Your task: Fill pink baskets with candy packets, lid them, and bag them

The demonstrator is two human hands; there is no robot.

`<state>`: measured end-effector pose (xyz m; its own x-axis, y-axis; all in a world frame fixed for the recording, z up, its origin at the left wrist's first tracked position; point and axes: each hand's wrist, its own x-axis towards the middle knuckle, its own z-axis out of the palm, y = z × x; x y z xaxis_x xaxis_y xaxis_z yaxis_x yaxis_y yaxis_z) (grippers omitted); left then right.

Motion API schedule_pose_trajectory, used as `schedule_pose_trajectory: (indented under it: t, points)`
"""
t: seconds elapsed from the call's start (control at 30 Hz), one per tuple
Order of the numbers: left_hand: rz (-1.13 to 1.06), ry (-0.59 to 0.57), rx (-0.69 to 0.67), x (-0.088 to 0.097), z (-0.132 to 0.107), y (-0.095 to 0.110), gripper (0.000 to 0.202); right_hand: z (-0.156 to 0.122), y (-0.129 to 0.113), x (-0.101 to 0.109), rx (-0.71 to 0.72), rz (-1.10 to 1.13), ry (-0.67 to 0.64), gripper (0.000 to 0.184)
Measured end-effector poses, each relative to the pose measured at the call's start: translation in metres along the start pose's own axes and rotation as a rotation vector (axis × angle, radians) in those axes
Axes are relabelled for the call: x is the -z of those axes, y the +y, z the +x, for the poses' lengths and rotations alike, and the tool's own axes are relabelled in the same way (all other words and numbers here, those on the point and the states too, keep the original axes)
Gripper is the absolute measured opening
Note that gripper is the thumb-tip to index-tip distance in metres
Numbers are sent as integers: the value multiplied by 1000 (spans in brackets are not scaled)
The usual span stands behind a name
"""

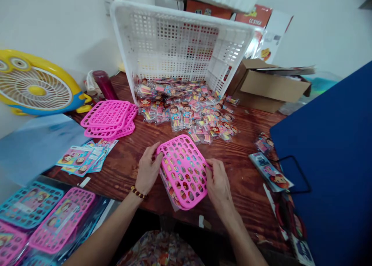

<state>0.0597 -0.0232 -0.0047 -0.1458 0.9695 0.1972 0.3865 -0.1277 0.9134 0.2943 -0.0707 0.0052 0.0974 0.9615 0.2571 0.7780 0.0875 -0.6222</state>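
A pink perforated plastic basket lid (pixel 186 169) is held tilted above the front of the table. My left hand (pixel 148 166) grips its left edge, thumb on top. On the opposite side, my right hand (pixel 218 182) has its fingers closed on the right edge. Colourful printed items show through the holes and past the lower left edge; how they sit beneath is hidden. Just beyond lies a heap of small clear packets (pixel 200 114) with cartoon figures. Several more pink lids (pixel 109 118) are stacked at the left, with printed cards (pixel 87 157) nearer me.
A white crate (pixel 186 14) lies on its side behind the packets. A yellow fan (pixel 37 89) and dark red bottle (pixel 104 83) stand left. An open cardboard box (pixel 261 87) and blue panel (pixel 331 161) are right. Packed baskets (pixel 62 219) lie at lower left.
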Motion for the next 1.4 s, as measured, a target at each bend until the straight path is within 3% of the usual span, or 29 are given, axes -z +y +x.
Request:
schedule_pose_trajectory:
  t: [0.2,0.4,0.73,0.97,1.1,1.23,1.4]
  points:
    - [64,-25,-59,4,1,0,40,2,-7,0,77,-183,-182,53]
    - [190,-88,-65,7,9,-3,39,16,-25,11,3,-305,-342,38]
    - [247,-199,-132,11,18,-10,43,17,-15,10,87,-289,-335,34]
    - [478,-399,-421,11,32,-3,47,16,-11,8,128,-395,-326,41]
    - [456,-511,-365,17,42,1,49,21,-18,12,105,-411,-405,41]
    - [420,-546,-350,23,48,4,50,22,-22,10,87,-421,-415,43]
    - [661,-577,-559,17,62,23,31,19,-19,5,101,-414,-404,44]
